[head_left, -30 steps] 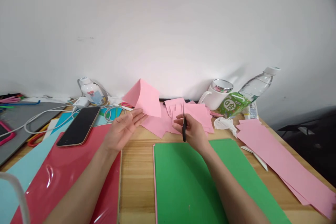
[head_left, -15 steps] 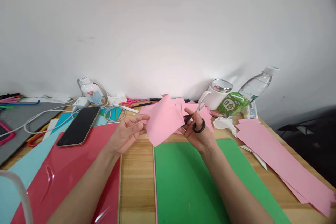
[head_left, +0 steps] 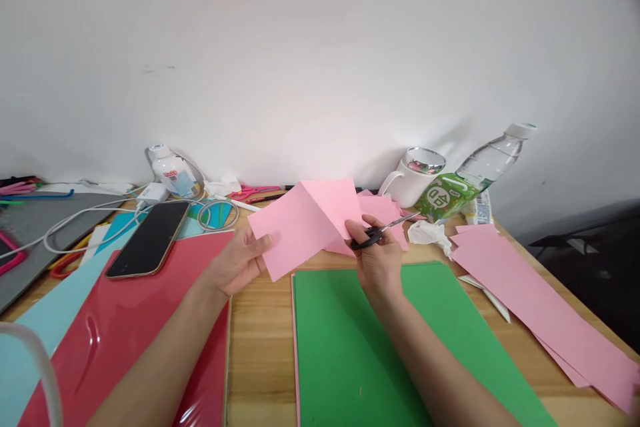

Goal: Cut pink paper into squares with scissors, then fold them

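A creased piece of pink paper [head_left: 297, 230] is held up between my two hands, above the near edge of a pile of pink pieces. My left hand [head_left: 240, 263] pinches its left edge, thumb on top. My right hand [head_left: 380, 257] is closed round the black handles of a pair of scissors [head_left: 373, 237], whose metal blades point right, away from the paper. The fingers of that hand also touch the paper's right edge. Behind it lie other pink pieces [head_left: 383, 210], partly hidden by the held paper.
Green sheets [head_left: 370, 347] lie in front of me, with red sheets [head_left: 150, 307] and a phone [head_left: 150, 240] to the left. Long pink strips [head_left: 540, 307] lie at the right. A white mug [head_left: 413, 180], a green packet [head_left: 443, 197] and a leaning water bottle [head_left: 495, 157] stand near the wall.
The pink paper has been turned flatter and its crease has opened out, showing two halves. My right hand has rotated, swinging the scissors' blades to the right.
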`<state>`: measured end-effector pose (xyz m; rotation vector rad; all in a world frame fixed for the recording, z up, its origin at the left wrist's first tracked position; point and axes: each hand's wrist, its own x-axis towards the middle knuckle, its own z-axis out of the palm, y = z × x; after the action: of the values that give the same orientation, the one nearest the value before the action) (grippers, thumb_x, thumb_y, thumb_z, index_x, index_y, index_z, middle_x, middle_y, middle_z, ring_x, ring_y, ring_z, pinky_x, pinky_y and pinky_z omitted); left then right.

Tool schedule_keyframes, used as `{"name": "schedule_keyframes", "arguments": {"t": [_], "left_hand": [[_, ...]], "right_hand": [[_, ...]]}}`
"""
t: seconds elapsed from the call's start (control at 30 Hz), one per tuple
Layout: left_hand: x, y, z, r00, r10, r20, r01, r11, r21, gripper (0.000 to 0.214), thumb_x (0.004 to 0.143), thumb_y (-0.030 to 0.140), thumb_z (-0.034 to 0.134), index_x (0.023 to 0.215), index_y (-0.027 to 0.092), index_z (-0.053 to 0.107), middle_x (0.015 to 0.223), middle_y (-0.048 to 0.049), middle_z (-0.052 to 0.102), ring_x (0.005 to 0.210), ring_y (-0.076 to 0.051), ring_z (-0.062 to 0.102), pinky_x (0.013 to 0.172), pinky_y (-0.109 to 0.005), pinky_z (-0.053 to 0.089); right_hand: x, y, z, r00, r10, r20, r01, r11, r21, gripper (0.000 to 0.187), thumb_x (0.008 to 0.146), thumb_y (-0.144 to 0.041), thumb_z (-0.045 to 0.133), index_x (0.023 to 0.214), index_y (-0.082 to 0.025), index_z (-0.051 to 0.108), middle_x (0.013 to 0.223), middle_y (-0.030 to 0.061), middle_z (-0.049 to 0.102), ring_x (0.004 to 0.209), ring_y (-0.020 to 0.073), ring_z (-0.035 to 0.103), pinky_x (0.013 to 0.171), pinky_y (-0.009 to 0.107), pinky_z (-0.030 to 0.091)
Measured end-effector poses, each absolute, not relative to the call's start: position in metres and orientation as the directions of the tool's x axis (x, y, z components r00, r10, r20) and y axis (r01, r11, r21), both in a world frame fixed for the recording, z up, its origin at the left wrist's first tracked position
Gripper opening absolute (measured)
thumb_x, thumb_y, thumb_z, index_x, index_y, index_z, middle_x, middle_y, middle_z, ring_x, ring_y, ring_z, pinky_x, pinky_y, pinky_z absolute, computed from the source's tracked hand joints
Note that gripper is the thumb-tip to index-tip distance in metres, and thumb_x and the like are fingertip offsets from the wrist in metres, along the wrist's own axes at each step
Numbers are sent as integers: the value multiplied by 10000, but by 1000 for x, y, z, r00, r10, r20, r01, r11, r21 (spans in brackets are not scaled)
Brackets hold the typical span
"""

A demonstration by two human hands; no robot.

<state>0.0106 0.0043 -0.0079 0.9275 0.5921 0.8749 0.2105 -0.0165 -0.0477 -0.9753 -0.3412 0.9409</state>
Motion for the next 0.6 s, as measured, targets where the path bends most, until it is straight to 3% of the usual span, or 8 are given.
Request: {"name": "schedule_keyframes", "arguments": {"t": [0.1,0.23,0.37,0.6], "left_hand": [[12,2,-7,505,852,-139,-273,310,911,542,760,243,661,1266,247,465,1090,-88,663,838,-246,673,570,-336,599],[8,8,-9,360,919,-160,-138,222,965,514,777,268,637,1255,203,458,957,-93,694,646,-221,688,385,-276,559],[2,13,-12,280,955,-94,-90,124,988,489,763,292,650,1203,155,486,857,-86,702,550,-207,679,321,-236,519],[5,11,-9,257,957,-132,-126,168,978,460,735,338,674,1121,135,527,833,-87,706,590,-216,688,318,-219,511]], "right_hand": [[209,-18,-48,590,804,-71,-447,252,-858,466,495,-237,829,890,-162,595,604,-67,577,496,62,534,452,178,457],[214,-17,-44,591,805,-50,-421,254,-871,447,512,-238,819,883,-161,582,579,-75,564,461,54,508,443,180,449],[220,-15,-41,627,775,-78,-445,275,-852,437,490,-222,828,838,-166,569,610,-70,584,469,51,519,478,192,483],[219,-15,-38,653,752,-97,-463,295,-836,446,468,-202,842,818,-160,570,594,-74,581,487,47,525,493,176,486]]}}
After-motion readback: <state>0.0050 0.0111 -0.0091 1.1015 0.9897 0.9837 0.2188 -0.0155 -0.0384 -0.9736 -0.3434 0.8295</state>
